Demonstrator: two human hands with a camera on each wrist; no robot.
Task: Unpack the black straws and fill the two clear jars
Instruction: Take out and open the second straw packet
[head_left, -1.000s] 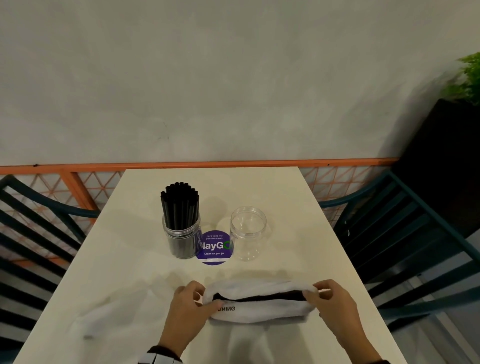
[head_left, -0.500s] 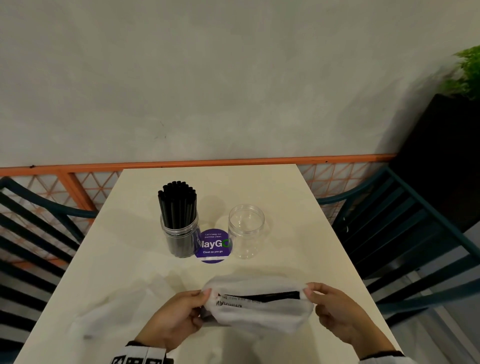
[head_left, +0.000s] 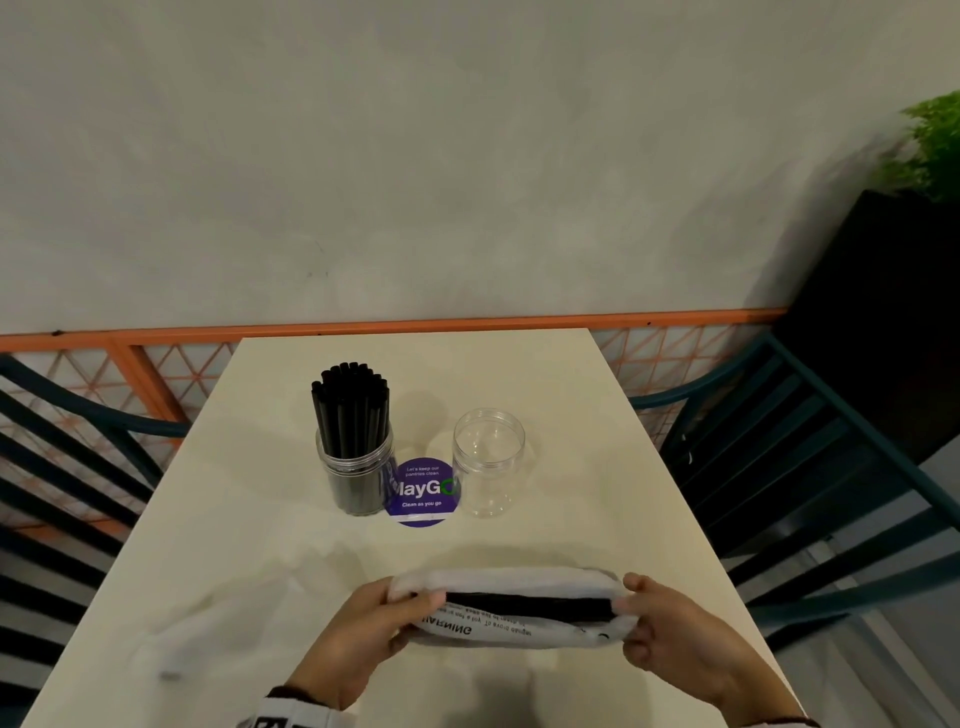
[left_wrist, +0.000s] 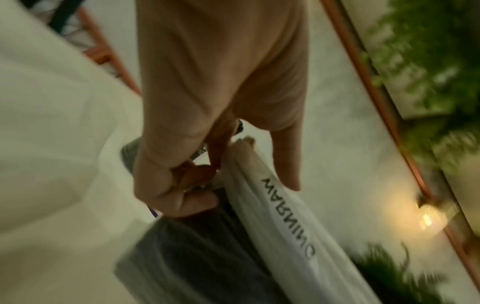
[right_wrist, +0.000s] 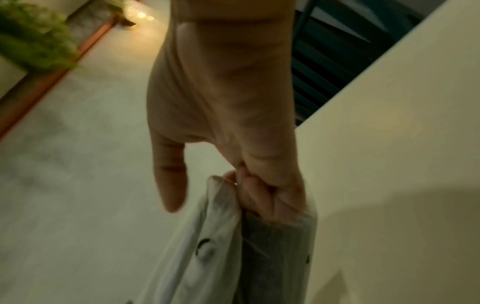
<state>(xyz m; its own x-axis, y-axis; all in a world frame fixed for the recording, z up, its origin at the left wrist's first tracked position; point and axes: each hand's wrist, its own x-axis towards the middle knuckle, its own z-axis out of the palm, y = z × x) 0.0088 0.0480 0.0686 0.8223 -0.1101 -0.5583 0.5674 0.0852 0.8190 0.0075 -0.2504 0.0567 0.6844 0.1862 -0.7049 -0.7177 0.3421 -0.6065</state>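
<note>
Now the left hand (head_left: 363, 631) and right hand (head_left: 670, 631) pinch the bag (head_left: 511, 631), newly lifted; straws (head_left: 524, 605) between them, unpacking underway.

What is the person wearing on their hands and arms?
Nothing on either hand: the left hand and right hand are bare, with no gloves. At the left wrist there is a white cuff with black markings, and a thin dark band shows at the right wrist.

Purple sticker (head_left: 422, 492), teal chairs (head_left: 810, 467), plant (head_left: 932, 145)
</note>
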